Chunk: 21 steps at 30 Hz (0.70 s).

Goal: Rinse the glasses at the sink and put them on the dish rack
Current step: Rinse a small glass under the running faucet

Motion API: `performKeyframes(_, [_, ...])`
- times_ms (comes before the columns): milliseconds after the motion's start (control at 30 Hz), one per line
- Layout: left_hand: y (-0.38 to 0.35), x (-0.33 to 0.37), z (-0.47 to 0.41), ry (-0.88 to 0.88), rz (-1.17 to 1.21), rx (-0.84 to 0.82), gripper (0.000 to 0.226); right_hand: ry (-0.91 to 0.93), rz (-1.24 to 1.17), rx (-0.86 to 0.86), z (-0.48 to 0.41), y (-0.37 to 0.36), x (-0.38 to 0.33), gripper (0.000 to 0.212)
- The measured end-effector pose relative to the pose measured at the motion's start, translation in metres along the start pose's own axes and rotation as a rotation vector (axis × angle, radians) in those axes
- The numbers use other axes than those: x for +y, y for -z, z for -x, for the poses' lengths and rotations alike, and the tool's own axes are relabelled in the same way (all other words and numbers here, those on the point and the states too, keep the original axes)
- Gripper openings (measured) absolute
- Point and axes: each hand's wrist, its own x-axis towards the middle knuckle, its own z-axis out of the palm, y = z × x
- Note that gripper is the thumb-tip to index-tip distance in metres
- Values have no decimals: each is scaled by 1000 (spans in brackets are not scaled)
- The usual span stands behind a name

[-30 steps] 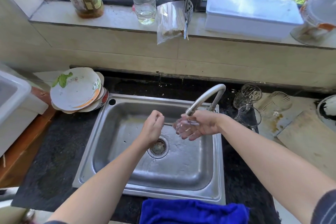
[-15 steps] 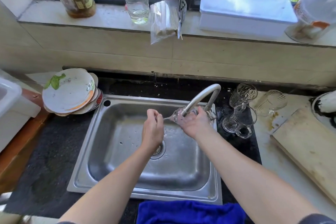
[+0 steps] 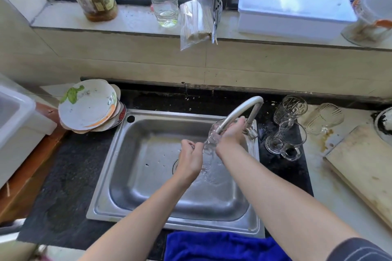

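Head view is showing a stemmed glass [image 3: 212, 136] lying tilted under the faucet [image 3: 239, 110], over the sink [image 3: 135, 176], with water running across it. Left hand [image 3: 189, 161] is pinching the stem end with curled fingers [image 3: 192, 145]; right hand [image 3: 232, 133] is wrapping round the bowl. Wet glass is probably getting slippery: a loosening grip, or a knock against the metal faucet, could be chipping it or dropping it into the sink.

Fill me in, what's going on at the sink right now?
A person is rinsing a clear glass under the running faucet, over the steel sink. The right hand grips its bowl at the spout; the left hand pinches its narrow end. Several more glasses wait on the counter right of the sink.
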Motion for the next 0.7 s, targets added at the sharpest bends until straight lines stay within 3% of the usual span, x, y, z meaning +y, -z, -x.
performKeyframes(67, [4,0,1,70,41,-17,28,92,102,-63,2,-2,16,55])
performKeyframes(133, [8,0,1,103,77,-57,27,250,151,-175,3,-2,17,34])
performKeyframes(267, [17,5,-5,202,275,-65,13,903,892,-255,10,10,21,20])
performKeyframes(433, [23,5,-6,227,297,-145,19,914,1089,-246,5,26,11,30])
performKeyframes(533, [27,3,-11,267,313,-158,18,1126,1314,-418,3,32,6,33])
performKeyframes(633, [26,0,-14,254,291,-199,18,1088,1416,-419,0,42,-3,44])
performKeyframes(700, [20,-3,-17,265,310,-226,16,1281,1495,-417,2,46,-4,49])
